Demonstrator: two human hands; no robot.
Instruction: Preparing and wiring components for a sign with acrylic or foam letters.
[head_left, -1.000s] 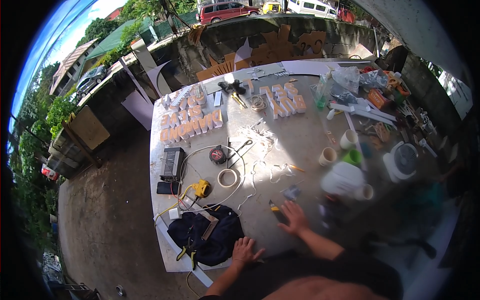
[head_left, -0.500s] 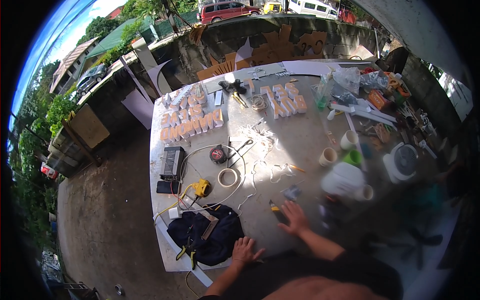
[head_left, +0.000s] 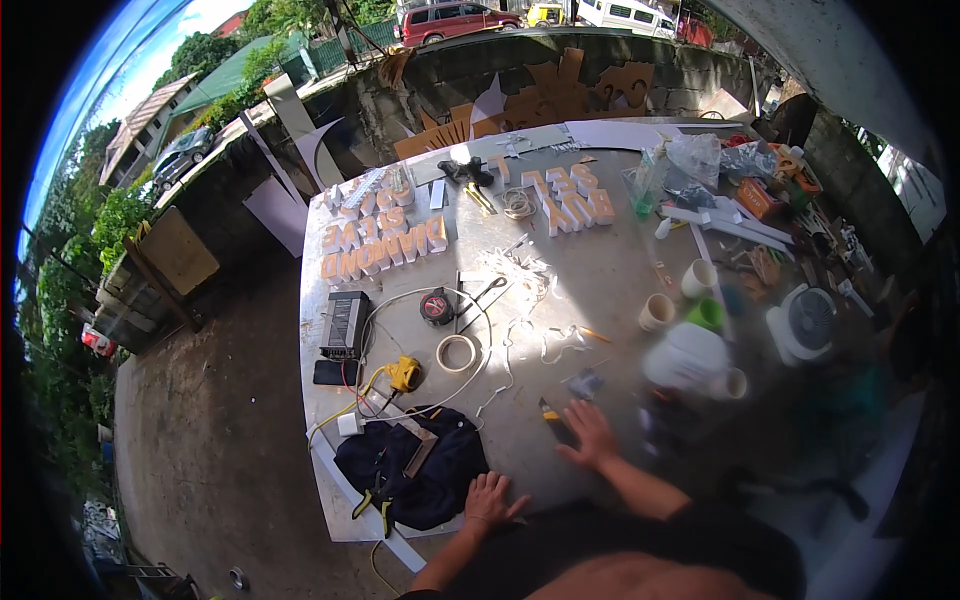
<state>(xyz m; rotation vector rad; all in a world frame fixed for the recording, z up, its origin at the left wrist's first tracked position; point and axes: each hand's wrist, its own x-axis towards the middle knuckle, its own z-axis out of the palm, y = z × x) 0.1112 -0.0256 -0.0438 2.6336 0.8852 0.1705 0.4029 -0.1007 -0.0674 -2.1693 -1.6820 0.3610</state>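
1. Right hand [head_left: 590, 435] is lying flat on the grey worktable surface [head_left: 600, 270], fingers spread wide, gripping nothing; its index side is just beside a small yellow-and-black utility knife [head_left: 551, 413].
2. Left hand [head_left: 490, 498] is pressing palm-down near the surface's front edge, fingers loosely open, holding nothing, just beside a dark navy cloth tool bag [head_left: 410, 465].
3. Judgement: the knife seems to be the thing being reached for. Doing this well is calling for closing on the handle end and keeping fingertips off the blade tip; whether the blade is out is too blurred to tell.
4. Judgement: the left hand is serving as a brace; keeping it planted should steady the lean.
5. Loose white offcut strips [head_left: 520, 280] are trailing across the middle of the surface, near the knife, and could snag a sliding hand.
6. Also on the surface: a roll of pale masking tape [head_left: 456, 353], a yellow corded power tool [head_left: 404, 373], a black round tape measure [head_left: 437, 306], and a row of orange-faced cut-out letters [head_left: 385, 245] toward the far left.
7. Right side is cluttered: white cups [head_left: 657, 312], a white jug [head_left: 685, 355], a small white fan [head_left: 805, 322].
8. Setting is outdoors, sunlit; a concrete wall [head_left: 480, 75] is standing behind, with parked vehicles and trees beyond.
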